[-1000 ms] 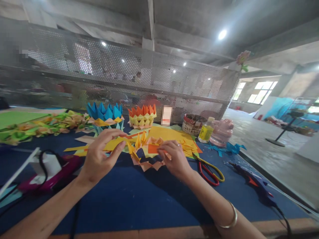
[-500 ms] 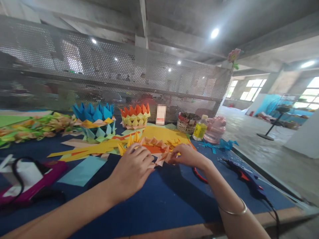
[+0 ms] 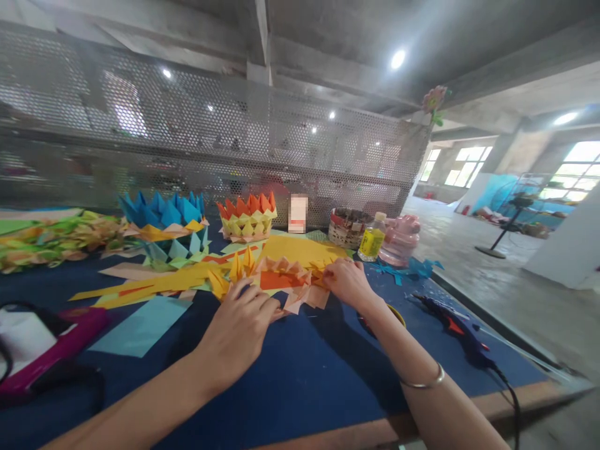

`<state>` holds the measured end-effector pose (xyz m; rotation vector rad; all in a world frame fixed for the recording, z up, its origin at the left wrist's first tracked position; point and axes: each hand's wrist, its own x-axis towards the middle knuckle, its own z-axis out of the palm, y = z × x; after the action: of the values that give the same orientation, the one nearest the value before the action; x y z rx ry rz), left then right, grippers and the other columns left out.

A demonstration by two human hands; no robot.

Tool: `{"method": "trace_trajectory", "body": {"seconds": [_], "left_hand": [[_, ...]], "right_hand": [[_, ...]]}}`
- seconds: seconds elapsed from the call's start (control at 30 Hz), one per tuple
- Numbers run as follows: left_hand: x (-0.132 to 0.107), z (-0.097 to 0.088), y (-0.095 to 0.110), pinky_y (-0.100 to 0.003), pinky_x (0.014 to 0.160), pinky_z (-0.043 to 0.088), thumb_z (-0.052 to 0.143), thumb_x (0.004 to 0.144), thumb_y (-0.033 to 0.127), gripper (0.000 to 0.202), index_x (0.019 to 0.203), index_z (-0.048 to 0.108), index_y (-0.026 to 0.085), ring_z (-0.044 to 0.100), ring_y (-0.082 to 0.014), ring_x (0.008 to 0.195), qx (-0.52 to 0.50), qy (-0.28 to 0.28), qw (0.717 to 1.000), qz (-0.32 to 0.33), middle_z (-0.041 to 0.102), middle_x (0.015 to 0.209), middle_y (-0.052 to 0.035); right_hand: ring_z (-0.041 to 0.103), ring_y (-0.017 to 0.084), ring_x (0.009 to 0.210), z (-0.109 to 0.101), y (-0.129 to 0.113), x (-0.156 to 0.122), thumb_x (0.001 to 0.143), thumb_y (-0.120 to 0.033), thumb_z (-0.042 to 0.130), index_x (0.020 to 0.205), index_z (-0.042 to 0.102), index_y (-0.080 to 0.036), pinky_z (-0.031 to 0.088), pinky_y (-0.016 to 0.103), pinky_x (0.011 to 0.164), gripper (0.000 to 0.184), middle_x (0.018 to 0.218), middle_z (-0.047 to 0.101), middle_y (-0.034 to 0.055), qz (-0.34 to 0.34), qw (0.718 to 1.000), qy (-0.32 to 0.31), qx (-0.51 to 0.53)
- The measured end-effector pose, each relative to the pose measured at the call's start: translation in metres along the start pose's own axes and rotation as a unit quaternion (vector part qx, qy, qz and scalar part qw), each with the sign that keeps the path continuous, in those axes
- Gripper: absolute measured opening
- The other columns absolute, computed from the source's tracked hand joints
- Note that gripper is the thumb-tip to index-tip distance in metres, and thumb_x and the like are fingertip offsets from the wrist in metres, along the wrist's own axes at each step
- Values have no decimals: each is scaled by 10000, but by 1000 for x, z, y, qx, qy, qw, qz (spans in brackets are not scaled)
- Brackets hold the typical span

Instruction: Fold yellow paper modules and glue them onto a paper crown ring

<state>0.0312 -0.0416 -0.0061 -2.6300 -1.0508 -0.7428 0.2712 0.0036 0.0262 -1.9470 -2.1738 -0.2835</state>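
A ring of folded peach paper (image 3: 302,294) lies in the middle of the blue table, with yellow pointed folds (image 3: 241,265) at its left and more yellow at its right. My left hand (image 3: 241,322) is closed over the ring's near left side, its fingertips partly hidden. At the right side, my right hand (image 3: 349,284) pinches the ring with curled fingers. Orange paper (image 3: 281,280) shows inside the ring. Behind it lies a yellow sheet (image 3: 300,247). Yellow paper strips (image 3: 154,281) and a light blue sheet (image 3: 143,326) lie to the left.
A blue paper crown (image 3: 164,215) and an orange-yellow crown (image 3: 247,219) stand behind, near a basket (image 3: 344,228), a yellow-labelled bottle (image 3: 372,239) and a pink container (image 3: 400,240). A corded glue gun (image 3: 462,334) lies right; a purple device (image 3: 65,344) left. Perforated metal screen (image 3: 300,144) rises beyond.
My right hand has moved up along the ring's right side to the yellow folds there. My left hand has shifted slightly down and left. The whole view has moved a little.
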Motion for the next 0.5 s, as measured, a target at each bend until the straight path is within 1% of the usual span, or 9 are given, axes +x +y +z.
{"method": "trace_trajectory", "body": {"seconds": [0.1, 0.17, 0.23, 0.27, 0.33, 0.4, 0.43, 0.47, 0.5], "left_hand": [[1, 0, 1, -492, 1005, 309, 425, 977, 179, 216, 1007, 637, 150, 603, -230, 884, -27, 46, 998, 19, 693, 923, -53], [0, -2, 2, -475, 995, 320, 418, 978, 169, 214, 1085, 603, 153, 597, -231, 927, -43, 78, 995, 35, 687, 997, -60], [-2, -4, 3, -452, 979, 342, 427, 971, 157, 229, 1146, 574, 162, 585, -233, 973, -57, 107, 991, 48, 670, 1045, -67], [-3, -6, 4, -437, 972, 356, 433, 968, 156, 237, 1164, 566, 170, 578, -232, 990, -69, 122, 989, 52, 661, 1056, -69], [-5, -9, 5, -404, 959, 386, 433, 964, 161, 251, 1177, 563, 190, 569, -228, 1025, -118, 150, 980, 48, 643, 1078, -72], [-5, -12, 6, -372, 938, 423, 431, 964, 207, 228, 1126, 592, 214, 574, -224, 1048, -213, 157, 964, 6, 638, 1091, -69], [-5, -13, 7, -353, 902, 452, 435, 963, 246, 213, 1080, 611, 221, 592, -219, 1018, -276, 150, 949, -38, 647, 1067, -64], [-4, -14, 7, -337, 856, 479, 444, 958, 291, 212, 1038, 628, 222, 615, -213, 962, -344, 136, 925, -91, 659, 1025, -60], [-2, -15, 7, -321, 801, 501, 459, 949, 338, 225, 997, 643, 218, 631, -204, 887, -417, 124, 889, -145, 670, 967, -56]], "right_hand": [[559, 264, 1022, 1, 0, -4, 808, -214, 628, 898, 737, -195, 306, 357, 822, 143, 988, 688, 101, -14, 1000, -20, -13], [563, 273, 1020, 3, 3, -4, 770, -186, 668, 880, 736, -189, 320, 355, 816, 130, 978, 687, 105, -24, 999, -25, -14], [573, 267, 992, 3, 5, -2, 765, -138, 656, 822, 730, -186, 338, 349, 804, 105, 941, 687, 97, -28, 999, -12, -7], [575, 262, 984, 2, 6, 0, 779, -125, 637, 805, 724, -186, 349, 345, 801, 110, 934, 684, 92, -29, 1000, 5, -2], [561, 250, 1007, -2, 5, 2, 837, -136, 589, 851, 710, -187, 370, 339, 817, 132, 982, 670, 88, -25, 998, 55, 8], [544, 226, 1028, -8, -3, 1, 898, -171, 543, 923, 684, -186, 389, 326, 846, 144, 1027, 652, 85, -39, 989, 141, 36], [545, 211, 1011, -11, -9, -1, 918, -187, 528, 934, 671, -186, 399, 318, 853, 145, 1015, 649, 81, -64, 975, 203, 65], [551, 197, 976, -14, -16, -5, 931, -198, 519, 924, 661, -188, 411, 311, 849, 142, 979, 653, 73, -101, 952, 270, 102], [559, 185, 922, -17, -24, -10, 935, -202, 521, 897, 652, -193, 423, 308, 831, 138, 924, 658, 63, -149, 919, 335, 142]]}}
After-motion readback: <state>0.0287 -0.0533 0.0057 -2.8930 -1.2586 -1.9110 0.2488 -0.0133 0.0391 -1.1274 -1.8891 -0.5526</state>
